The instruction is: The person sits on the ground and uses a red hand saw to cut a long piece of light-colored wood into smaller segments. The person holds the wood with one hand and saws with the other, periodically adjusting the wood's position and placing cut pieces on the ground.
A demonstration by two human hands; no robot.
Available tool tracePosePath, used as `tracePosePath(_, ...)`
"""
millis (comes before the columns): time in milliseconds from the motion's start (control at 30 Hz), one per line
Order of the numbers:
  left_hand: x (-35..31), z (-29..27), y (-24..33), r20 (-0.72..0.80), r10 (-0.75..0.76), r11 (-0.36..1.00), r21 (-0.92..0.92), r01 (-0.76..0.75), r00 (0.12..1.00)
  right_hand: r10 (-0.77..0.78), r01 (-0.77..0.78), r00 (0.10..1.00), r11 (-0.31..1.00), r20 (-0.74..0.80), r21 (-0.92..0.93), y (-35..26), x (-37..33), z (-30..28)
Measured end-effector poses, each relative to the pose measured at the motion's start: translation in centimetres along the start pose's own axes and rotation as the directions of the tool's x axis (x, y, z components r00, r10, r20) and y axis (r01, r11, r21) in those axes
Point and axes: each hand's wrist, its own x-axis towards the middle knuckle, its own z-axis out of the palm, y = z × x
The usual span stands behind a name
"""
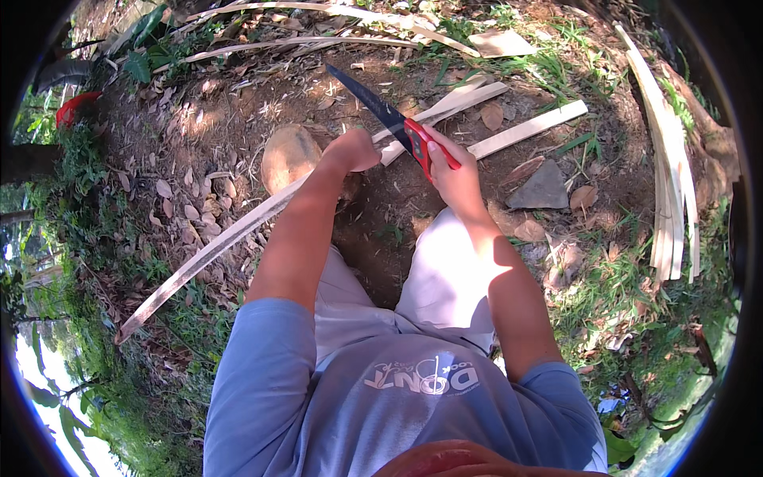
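Observation:
My left hand is closed around a long, pale wooden strip, which slants from the lower left up past my fist. In my right hand is a pruning saw with a red and black handle. Its dark, curved blade points up and to the left and crosses the line of the strip just right of my left fist. Whether the teeth touch the wood, I cannot tell. Beside my left wrist sits a rounded tan block, a stump or a stone. Shorter wooden strips lie beyond my right hand.
A bundle of long pale strips lies at the right. More long strips stretch across the far ground. A flat grey stone rests right of my right hand. Dry leaves and grass cover the soil; a red object shows at far left.

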Motion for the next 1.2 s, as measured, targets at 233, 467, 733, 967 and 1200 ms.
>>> tracePosePath(233,-0.1,0.2,0.3,0.001,0.034,0.999,-0.023,-0.034,0.999,0.247,-0.249,0.969,0.965,-0.025,-0.083,-10.0,-16.0,-13.3)
tracePosePath(467,-2.3,-0.4,1.5,-0.024,-0.061,0.998,-0.016,0.060,0.998,0.261,-0.259,0.965,0.962,0.009,-0.090,-8.5,-10.9,-9.2)
tracePosePath(733,-2.1,-0.7,1.7,-0.029,-0.040,0.999,0.030,0.041,0.999,-0.073,0.073,0.997,0.996,-0.004,0.046,0.5,5.5,4.5)
tracePosePath(967,-0.2,-0.1,-0.1,-0.003,0.030,0.999,-0.028,-0.030,1.000,0.147,-0.148,0.989,0.987,0.030,0.056,-0.9,-3.9,-3.0)
tracePosePath(1200,-0.2,-0.3,0.4,0.041,0.040,0.997,-0.071,-0.037,0.998,0.241,-0.248,0.969,0.956,-0.063,-0.156,-10.2,-16.8,-12.6)
